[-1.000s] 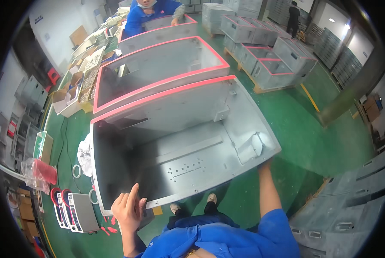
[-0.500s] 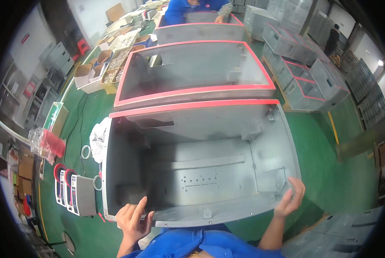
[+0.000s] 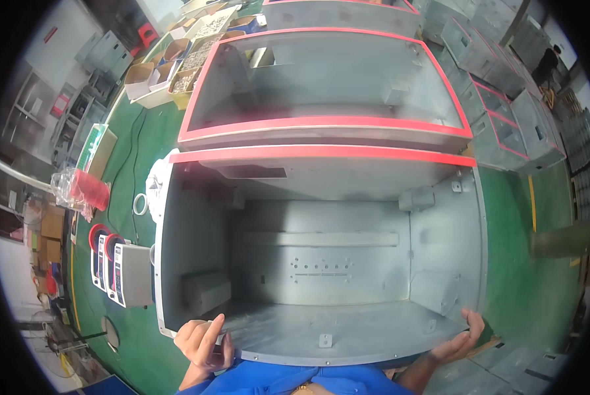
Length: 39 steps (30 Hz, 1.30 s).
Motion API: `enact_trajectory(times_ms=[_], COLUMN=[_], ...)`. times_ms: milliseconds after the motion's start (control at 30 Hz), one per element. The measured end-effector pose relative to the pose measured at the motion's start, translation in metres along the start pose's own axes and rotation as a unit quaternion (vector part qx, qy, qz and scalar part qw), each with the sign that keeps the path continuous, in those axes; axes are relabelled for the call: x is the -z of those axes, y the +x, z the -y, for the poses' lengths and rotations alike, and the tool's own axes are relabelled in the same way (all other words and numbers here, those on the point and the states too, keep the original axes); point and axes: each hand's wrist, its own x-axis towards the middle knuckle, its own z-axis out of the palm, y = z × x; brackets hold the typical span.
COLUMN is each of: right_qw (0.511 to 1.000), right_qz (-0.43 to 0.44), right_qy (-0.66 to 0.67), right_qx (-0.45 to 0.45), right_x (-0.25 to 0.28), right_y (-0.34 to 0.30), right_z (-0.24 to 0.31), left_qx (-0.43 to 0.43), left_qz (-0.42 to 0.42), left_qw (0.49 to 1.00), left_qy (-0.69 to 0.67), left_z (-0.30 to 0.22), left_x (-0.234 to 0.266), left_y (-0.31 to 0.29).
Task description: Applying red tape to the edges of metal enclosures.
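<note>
A large open grey metal cabinet shell (image 3: 321, 322) lies in front of me, its opening facing up. A red strip (image 3: 321, 155) runs along its far rim. My left hand (image 3: 204, 343) is at the near left corner of the shell, index finger and thumb apart, the other fingers bent. At the near right corner, my right hand (image 3: 461, 339) is beside the rim with loosely curved fingers and nothing visible in them. Whether either hand presses on the metal is hard to tell. Inside the shell are corner brackets (image 3: 434, 289) and a row of small holes.
Beyond stands a second grey shell (image 3: 328, 131) with red strips around its rim. On the left are white tape dispensers (image 3: 129, 275) with red rolls, a pink roll in plastic (image 3: 87, 189) and boxes of small parts (image 3: 151, 80). More grey cabinets (image 3: 502, 118) are stacked at the right.
My view has shifted, so the near shell sits squarer and lower. My right hand has come down along the near right corner. The left hand stays by its corner, slightly lower.
</note>
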Motion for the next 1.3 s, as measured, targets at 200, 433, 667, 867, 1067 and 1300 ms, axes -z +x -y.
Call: enact_trajectory(times_ms=[200, 433, 667, 867, 1067, 1300], right_qw=[1.000, 0.999, 0.999, 0.999, 0.999, 0.999], right_qz=[-0.003, -0.017, -0.020, -0.028, -0.018, -0.043], right_qy=[-0.005, -0.016, 0.022, 0.000, 0.007, 0.002], right_qx=[-0.004, -0.026, 0.024, 0.043, 0.044, -0.021], right_x=[0.001, -0.001, -0.004, -0.002, -0.006, -0.005], right_y=[0.000, 0.001, 0.008, 0.007, 0.011, -0.003], right_z=[0.001, 0.012, 0.006, 0.003, 0.003, 0.005], left_qx=[-0.008, -0.010, 0.001, 0.013, -0.011, -0.016], left_qz=[0.004, -0.008, -0.001, 0.005, -0.026, -0.020], left_qw=[1.000, 1.000, 1.000, 1.000, 1.000, 1.000], left_qy=[0.001, -0.004, 0.008, 0.011, 0.007, -0.002], left_z=[0.000, 0.001, -0.005, -0.007, -0.004, 0.003], left_x=[0.002, 0.001, 0.002, 0.000, 0.000, 0.002], left_y=[0.004, 0.003, -0.001, -0.001, -0.001, 0.001])
